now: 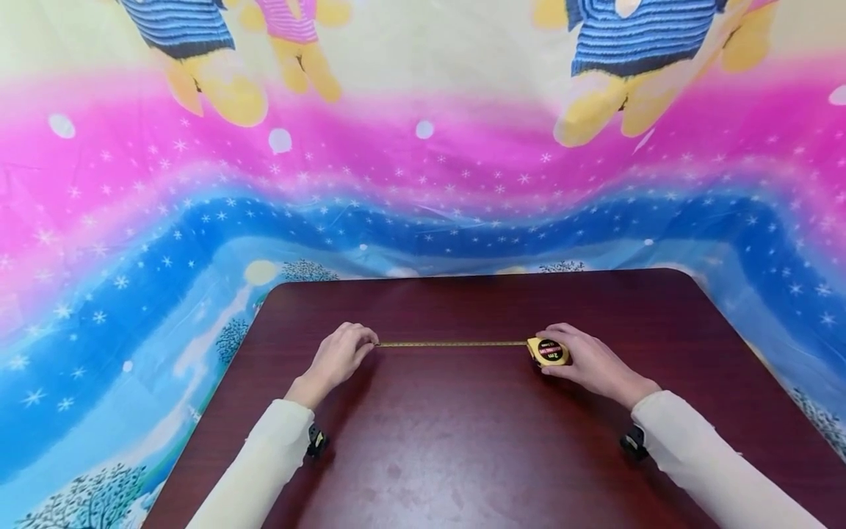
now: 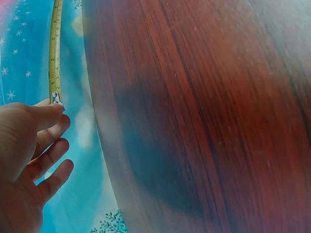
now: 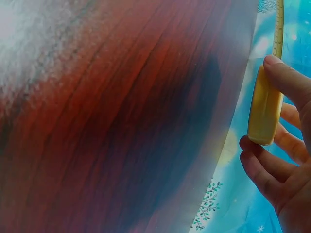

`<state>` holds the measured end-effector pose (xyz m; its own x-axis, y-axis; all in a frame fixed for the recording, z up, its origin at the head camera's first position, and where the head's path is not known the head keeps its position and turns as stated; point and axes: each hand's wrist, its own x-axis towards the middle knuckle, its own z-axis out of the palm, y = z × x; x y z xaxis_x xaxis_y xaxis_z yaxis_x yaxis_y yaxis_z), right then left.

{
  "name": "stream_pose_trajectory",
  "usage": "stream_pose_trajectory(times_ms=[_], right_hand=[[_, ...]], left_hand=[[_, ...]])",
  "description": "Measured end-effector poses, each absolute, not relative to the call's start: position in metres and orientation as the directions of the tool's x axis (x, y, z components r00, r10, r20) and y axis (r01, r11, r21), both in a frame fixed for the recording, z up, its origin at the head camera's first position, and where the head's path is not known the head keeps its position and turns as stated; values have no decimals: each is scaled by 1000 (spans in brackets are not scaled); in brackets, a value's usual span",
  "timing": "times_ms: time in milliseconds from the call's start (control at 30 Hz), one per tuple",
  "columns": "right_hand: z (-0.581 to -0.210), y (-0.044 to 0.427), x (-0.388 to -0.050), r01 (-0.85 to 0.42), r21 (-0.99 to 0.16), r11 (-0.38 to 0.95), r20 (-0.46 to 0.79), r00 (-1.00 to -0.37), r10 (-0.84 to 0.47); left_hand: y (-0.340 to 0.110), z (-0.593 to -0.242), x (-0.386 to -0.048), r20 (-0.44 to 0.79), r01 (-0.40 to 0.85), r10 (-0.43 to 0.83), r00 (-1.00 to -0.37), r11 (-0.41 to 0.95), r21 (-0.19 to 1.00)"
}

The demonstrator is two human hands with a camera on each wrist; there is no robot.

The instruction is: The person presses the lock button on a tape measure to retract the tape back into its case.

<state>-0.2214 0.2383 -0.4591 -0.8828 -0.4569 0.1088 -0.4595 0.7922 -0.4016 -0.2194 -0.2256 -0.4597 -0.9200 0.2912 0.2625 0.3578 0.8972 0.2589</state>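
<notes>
A yellow tape measure case (image 1: pixel 548 352) with a black and red "2m" label is gripped by my right hand (image 1: pixel 588 360), thumb and fingers round its edges. From it the yellow blade (image 1: pixel 452 344) runs straight leftward across to my left hand (image 1: pixel 340 358), which pinches the metal end hook. In the left wrist view, thumb and forefinger of the left hand (image 2: pixel 34 141) hold the hook (image 2: pixel 56 98), the other fingers spread loosely. The right wrist view has the case (image 3: pixel 265 109) edge-on between thumb and fingers of the right hand (image 3: pixel 291 145).
A dark red-brown wooden table (image 1: pixel 423 426) with rounded far corners lies under the hands. Behind and beside it hangs a pink and blue cloth (image 1: pixel 423 176) with snowflakes, trees and cartoon figures. Dark wrist cameras (image 1: pixel 316 441) sit at both cuffs.
</notes>
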Motion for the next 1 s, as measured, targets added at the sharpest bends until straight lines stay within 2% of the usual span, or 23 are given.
stream_pose_trajectory(times_ms=[700,1000], right_hand=[[-461,229,-221,-435,-426,793,74,-890,-449],[-465,224,-221,-423,-436,795,56,-894,-445]], left_hand=[[-207,-459,-225,253,413,354,-900,879,239],[-202,-462,-225,211,396,348,-914,880,262]])
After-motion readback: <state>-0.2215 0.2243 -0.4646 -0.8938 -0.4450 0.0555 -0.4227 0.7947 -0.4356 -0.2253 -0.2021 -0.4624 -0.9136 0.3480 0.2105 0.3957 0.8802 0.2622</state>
